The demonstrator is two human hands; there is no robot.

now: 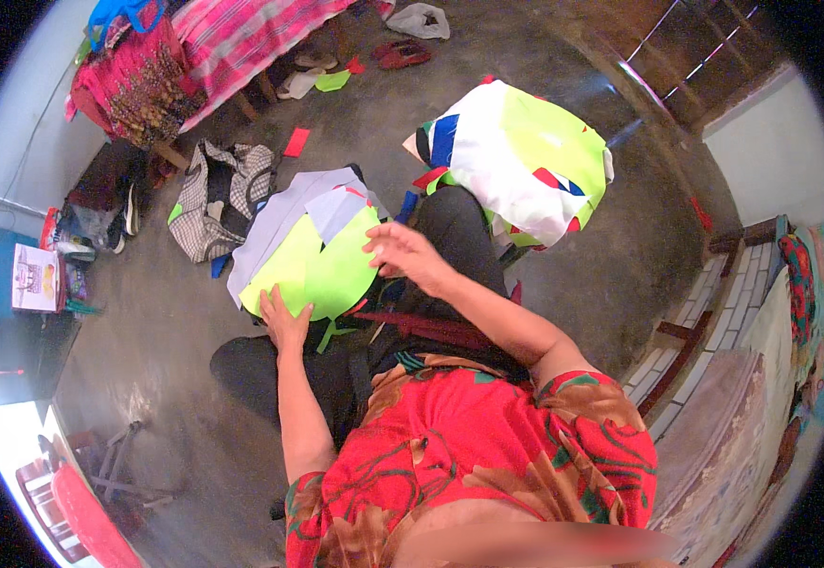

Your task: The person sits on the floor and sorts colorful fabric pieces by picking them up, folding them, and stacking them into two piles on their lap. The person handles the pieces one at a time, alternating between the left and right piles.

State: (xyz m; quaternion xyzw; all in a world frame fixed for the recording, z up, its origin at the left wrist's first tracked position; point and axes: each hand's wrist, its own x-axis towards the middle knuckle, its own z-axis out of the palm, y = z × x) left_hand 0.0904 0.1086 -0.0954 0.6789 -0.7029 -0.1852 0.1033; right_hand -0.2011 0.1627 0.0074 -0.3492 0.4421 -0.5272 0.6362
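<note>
A pile of cloth pieces lies at my lap, neon-yellow cloth (336, 275) in front and light grey cloth (279, 213) behind. My left hand (286, 322) rests on the near left edge of the yellow cloth, its fingers spread. Just by the right edge of the pile is my right hand (409, 254), fingers loosely bent and apart, with nothing visible in them. Beyond my right knee sits a big bulging bundle (497, 161) of white and neon-yellow cloth, with red and blue scraps showing. Green strips hang below the pile near my left wrist.
A checkered cloth bag (208, 222) lies left of the pile. Red scraps (296, 142) and shoes (403, 54) are scattered on the floor. A bench draped in pink plaid cloth (241, 43) stands at the far left. To the right is a wooden-framed bed (687, 331); a red chair (90, 516) stands lower left.
</note>
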